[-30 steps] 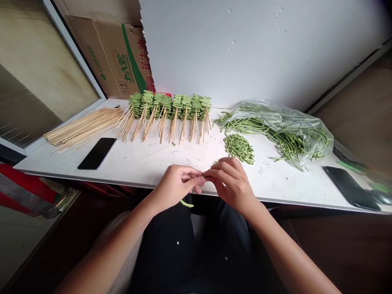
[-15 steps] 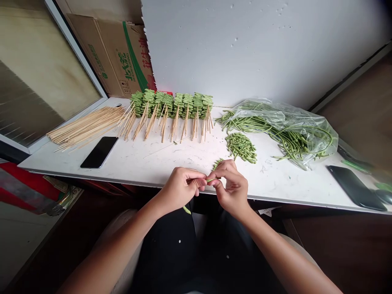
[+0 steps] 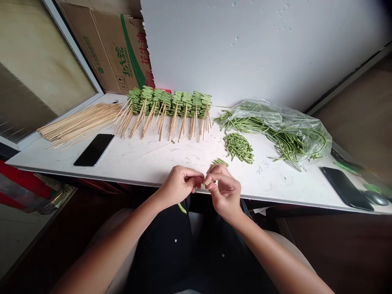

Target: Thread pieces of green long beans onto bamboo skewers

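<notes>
My left hand (image 3: 180, 181) is closed on a long green bean (image 3: 181, 208), whose tail hangs below the palm over my lap. Close beside it, my right hand (image 3: 225, 190) pinches a short bean piece (image 3: 208, 183) between thumb and fingertips. Just beyond the right hand lie a few cut pieces (image 3: 220, 162) on the table, partly hidden by the fingers. A larger pile of cut bean pieces (image 3: 239, 148) sits farther back. Whether the piece in the right hand still joins the long bean is hard to see.
Skewered bean bundles (image 3: 182, 102) stand in a row along the back. Left of them are loose bamboo skewers (image 3: 81, 122) and a phone (image 3: 94, 150). Whole long beans (image 3: 254, 122) in a plastic bag (image 3: 312, 130) lie right, near a dark flat object (image 3: 346, 188). One skewer (image 3: 159, 148) lies mid-table.
My hands have drawn slightly apart, and the bean piece between them now sits at the right fingertips. The view has shifted a little, so the table appears slightly farther left.
</notes>
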Tool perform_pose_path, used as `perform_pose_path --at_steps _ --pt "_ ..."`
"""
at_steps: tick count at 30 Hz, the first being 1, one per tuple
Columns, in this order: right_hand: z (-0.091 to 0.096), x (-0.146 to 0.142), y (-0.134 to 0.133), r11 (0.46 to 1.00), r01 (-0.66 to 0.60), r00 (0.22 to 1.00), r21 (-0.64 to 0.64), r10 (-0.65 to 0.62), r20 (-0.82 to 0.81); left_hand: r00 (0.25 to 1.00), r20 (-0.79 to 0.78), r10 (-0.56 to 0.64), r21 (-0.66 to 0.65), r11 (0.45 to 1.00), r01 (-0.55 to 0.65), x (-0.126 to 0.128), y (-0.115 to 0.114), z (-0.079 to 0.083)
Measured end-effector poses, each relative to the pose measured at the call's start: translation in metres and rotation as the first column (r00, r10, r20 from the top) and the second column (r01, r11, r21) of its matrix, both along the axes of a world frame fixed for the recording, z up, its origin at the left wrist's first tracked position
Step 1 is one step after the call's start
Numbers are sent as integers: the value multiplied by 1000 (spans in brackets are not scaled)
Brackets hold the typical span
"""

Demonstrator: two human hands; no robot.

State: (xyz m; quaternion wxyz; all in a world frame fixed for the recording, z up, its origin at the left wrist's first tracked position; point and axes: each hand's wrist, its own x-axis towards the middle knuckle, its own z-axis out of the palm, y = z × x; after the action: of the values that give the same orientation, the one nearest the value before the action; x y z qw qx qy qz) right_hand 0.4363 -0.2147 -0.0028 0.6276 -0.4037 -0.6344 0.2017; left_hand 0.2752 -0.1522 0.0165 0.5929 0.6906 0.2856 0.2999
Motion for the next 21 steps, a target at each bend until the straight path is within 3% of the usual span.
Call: perform_pose_path --at_steps 3,6,9,11,13,16,18,21 --pt "10 -2 -5 996 19 999 89 -22 32 999 30 -22 -26 999 23 -1 2 0" --pt "20 11 1 951 233 972 202 -231 -31 998 50 40 -93 995 -35 -5 9 0" --pt "23 40 17 900 405 914 158 -400 -67 993 79 92 -88 992 -85 -8 18 -3" --pt "20 62 30 883 462 877 80 -469 106 983 154 96 -136 988 -75 -10 21 -3" --pt "13 82 41 859 511 809 23 -490 325 955 283 86 -270 963 -7 -10 21 -1" --pt "-5 104 53 832 555 690 -19 -447 569 880 465 100 -482 862 156 -9 18 4" --pt "-17 112 58 801 597 614 -32 -432 661 855 508 102 -549 804 230 -9 15 7" --pt "-28 117 61 787 616 545 -39 -390 742 856 510 86 -578 771 267 -8 14 9"
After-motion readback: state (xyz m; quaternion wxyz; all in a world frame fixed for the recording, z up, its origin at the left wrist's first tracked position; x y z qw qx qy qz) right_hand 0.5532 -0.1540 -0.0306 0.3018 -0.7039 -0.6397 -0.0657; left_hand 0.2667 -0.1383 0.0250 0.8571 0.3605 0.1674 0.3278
